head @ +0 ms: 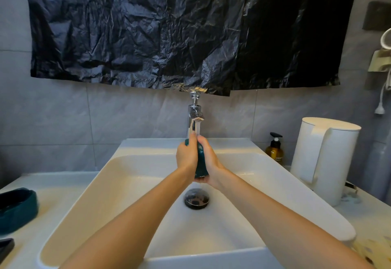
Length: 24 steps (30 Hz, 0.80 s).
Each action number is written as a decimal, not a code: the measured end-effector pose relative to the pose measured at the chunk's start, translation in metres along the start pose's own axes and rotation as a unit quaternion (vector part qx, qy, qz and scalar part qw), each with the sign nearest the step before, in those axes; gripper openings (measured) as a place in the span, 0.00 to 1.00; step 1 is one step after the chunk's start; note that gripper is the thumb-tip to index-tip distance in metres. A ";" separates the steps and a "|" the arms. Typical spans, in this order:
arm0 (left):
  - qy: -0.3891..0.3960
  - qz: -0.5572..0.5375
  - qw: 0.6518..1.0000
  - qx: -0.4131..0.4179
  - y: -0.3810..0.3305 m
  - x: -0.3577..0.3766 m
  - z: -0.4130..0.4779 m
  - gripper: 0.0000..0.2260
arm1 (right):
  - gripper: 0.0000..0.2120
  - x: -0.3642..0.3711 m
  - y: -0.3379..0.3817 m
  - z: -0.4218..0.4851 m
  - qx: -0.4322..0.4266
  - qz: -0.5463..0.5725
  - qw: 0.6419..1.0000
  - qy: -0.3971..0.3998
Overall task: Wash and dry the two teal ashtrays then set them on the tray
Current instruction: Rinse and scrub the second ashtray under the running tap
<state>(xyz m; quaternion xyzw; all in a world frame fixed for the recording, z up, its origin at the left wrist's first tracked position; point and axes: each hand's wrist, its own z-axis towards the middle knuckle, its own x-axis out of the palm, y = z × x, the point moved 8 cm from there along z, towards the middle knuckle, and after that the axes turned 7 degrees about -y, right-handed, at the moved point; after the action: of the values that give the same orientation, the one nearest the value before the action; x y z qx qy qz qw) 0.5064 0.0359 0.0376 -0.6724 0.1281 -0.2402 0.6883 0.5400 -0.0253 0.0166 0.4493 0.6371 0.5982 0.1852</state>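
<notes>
You hold one teal ashtray [200, 163] over the sink [148, 256], standing on its edge between your two palms, directly under the tap [194, 112]. A thin stream of water runs from the tap onto its top edge. Your left hand [187, 158] grips the left side with the fingers curled round it, and your right hand [209, 160] wraps the right side in the same way. Below your hands is the round dark drain [196, 198].

The second ashtray [17, 209] lies on the white counter [372, 211] at the far left, well apart from the sink bowl. Near it, at the lower left edge, a dark thing [6, 245] shows; perhaps it is the tray, but too little is visible to tell. On the right stand an amber pump bottle [274, 152] and a white jug [323, 158]. A black plastic sheet [169, 29] hangs on the wall above the tap.
</notes>
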 end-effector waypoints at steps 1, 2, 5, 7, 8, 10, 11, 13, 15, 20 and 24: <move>0.004 0.017 0.999 0.032 0.000 0.004 -0.004 0.18 | 0.23 -0.002 -0.001 -0.001 0.020 0.027 0.999 0.007; 0.009 0.035 0.998 0.061 -0.001 0.007 -0.008 0.17 | 0.22 -0.005 0.000 -0.002 0.029 0.047 0.998 0.007; 0.028 0.071 0.994 0.076 -0.004 0.014 -0.008 0.16 | 0.21 -0.012 0.000 -0.004 0.041 0.038 0.998 0.001; 0.040 0.062 0.997 0.030 -0.002 0.014 -0.002 0.15 | 0.20 -0.006 0.000 -0.004 0.037 0.026 0.999 0.011; 0.038 0.041 0.998 -0.002 -0.002 0.012 -0.001 0.14 | 0.20 0.000 0.001 -0.003 0.026 0.012 0.999 0.027; 0.027 0.004 0.997 -0.074 -0.001 0.004 0.001 0.13 | 0.22 0.009 0.002 -0.005 0.000 -0.022 0.999 0.034; 0.027 -0.015 0.993 -0.111 -0.001 -0.002 0.002 0.13 | 0.23 0.009 0.001 -0.004 -0.013 -0.050 0.998 0.027; 0.054 -0.051 0.978 -0.193 0.004 -0.009 0.003 0.14 | 0.19 0.005 0.007 -0.003 -0.085 -0.138 0.986 0.023; 0.089 -0.051 0.966 -0.238 0.006 -0.014 -0.001 0.13 | 0.11 0.005 0.012 -0.007 -0.152 -0.195 0.968 0.043; 0.082 -0.059 0.978 -0.184 0.005 -0.012 0.006 0.19 | 0.13 0.004 0.009 -0.006 -0.142 -0.204 0.968 0.041; 0.078 -0.011 0.993 -0.093 -0.001 -0.006 0.004 0.21 | 0.29 -0.001 -0.010 0.006 0.005 -0.128 0.992 -0.010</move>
<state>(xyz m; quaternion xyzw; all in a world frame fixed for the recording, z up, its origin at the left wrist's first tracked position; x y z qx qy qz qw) 0.5029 0.0429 0.0377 -0.7138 0.1960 -0.2862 0.6084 0.5419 -0.0216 0.0057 0.3711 0.6901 0.5624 0.2642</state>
